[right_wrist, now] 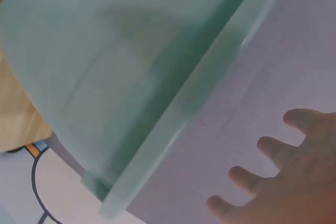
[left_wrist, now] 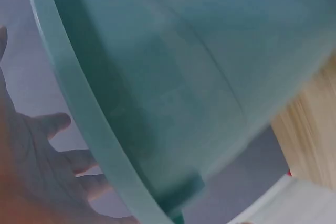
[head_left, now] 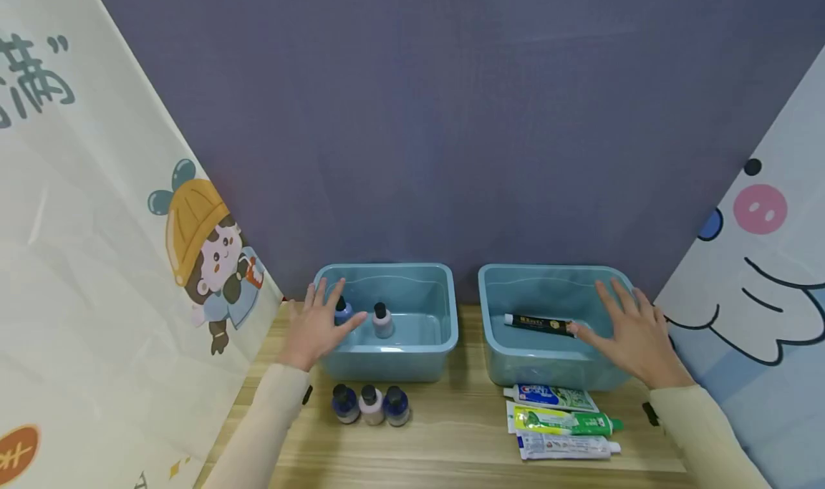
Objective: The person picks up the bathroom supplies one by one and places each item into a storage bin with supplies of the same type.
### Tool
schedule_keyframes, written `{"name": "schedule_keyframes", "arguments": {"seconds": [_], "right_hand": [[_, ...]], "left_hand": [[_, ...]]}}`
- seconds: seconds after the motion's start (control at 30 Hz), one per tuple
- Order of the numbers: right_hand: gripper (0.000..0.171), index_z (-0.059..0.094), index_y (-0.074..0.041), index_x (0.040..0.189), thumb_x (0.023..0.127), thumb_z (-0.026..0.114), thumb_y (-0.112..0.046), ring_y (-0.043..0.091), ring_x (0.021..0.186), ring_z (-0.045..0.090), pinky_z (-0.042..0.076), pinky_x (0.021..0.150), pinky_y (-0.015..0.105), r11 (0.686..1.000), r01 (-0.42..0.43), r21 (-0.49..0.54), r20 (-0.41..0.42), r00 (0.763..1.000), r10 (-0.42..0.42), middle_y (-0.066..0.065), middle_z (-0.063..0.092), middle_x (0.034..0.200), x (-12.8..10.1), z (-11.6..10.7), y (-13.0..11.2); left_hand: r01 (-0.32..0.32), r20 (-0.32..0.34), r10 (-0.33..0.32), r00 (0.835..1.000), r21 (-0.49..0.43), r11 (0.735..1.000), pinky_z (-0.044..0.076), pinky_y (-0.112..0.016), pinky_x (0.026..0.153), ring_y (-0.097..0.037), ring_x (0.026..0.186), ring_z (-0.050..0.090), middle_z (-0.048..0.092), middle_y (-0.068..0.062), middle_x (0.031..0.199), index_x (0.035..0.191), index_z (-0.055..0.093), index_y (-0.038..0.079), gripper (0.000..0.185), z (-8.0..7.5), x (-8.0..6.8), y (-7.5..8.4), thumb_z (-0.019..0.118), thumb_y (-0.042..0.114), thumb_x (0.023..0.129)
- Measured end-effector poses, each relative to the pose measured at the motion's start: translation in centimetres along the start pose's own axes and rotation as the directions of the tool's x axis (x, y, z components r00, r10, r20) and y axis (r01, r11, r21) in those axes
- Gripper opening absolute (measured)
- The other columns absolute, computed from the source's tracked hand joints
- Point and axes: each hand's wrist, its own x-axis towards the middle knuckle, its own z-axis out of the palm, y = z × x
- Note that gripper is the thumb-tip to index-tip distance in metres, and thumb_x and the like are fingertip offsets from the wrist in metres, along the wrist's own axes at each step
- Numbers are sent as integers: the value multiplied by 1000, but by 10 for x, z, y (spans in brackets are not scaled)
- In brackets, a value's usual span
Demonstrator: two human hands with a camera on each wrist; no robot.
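Note:
My left hand hovers with spread fingers over the left side of a blue plastic bin. Inside that bin stand a pale pink nail polish bottle and a blue one, partly covered by the hand. Over the right side of a second blue bin is my right hand, fingers extended. A black toothpaste tube lies in this bin, its far end by the right thumb. Both wrist views show the outstretched fingers near a bin wall; neither hand holds anything.
In front of the left bin stand three nail polish bottles side by side on the wooden table. Three toothpaste tubes lie stacked in a row before the right bin. A purple-grey wall rises behind, with printed sheets at both sides.

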Motion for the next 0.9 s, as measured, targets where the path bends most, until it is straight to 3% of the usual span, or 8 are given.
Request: {"name": "schedule_keyframes", "arguments": {"seconds": [0.27,0.5,0.63,0.73,0.83,0.9], "right_hand": [[97,35,-15,160,84,77,-57,62,125,41,31,92,79,996,71,51,-141,988,-63,30,41,152,-18,9,-11],[82,50,-4,148,84,81,-46,58,116,46,38,82,75,994,71,89,-162,985,-56,31,49,140,-34,20,-23],[74,55,-1,141,83,83,-37,55,114,46,36,87,71,992,40,123,-161,987,-20,32,50,135,-45,26,-29],[66,58,-1,138,84,83,-30,51,112,45,36,86,66,989,8,150,-175,984,19,30,51,132,-53,32,-30],[59,64,-1,131,80,84,-24,46,105,48,37,81,61,988,10,152,-253,967,29,27,55,121,-60,40,-30],[55,67,0,125,76,85,-19,42,96,49,36,76,55,989,23,148,-320,947,26,25,58,113,-64,47,-31]], "left_hand": [[-53,-137,36,990,-117,992,20,-75,117,-43,150,35,43,-18,160,161,34,21,85,11,-9,35,46,74,96],[-179,-271,92,958,-316,932,40,-59,113,-34,131,57,63,-8,140,144,57,20,59,27,-17,76,54,59,101],[-266,-354,123,927,-390,882,49,-52,101,-27,114,63,69,-3,127,133,65,20,41,37,-21,103,61,46,101],[-333,-415,148,898,-420,844,47,-54,102,-23,108,65,71,-2,117,125,69,19,31,47,-22,125,65,37,100],[-389,-470,166,867,-430,815,49,-50,104,-19,107,65,71,-1,112,120,70,18,25,58,-24,149,67,31,99],[-425,-501,177,847,-438,792,53,-42,98,-17,104,66,71,0,108,117,71,16,22,64,-25,163,68,27,98]]}}
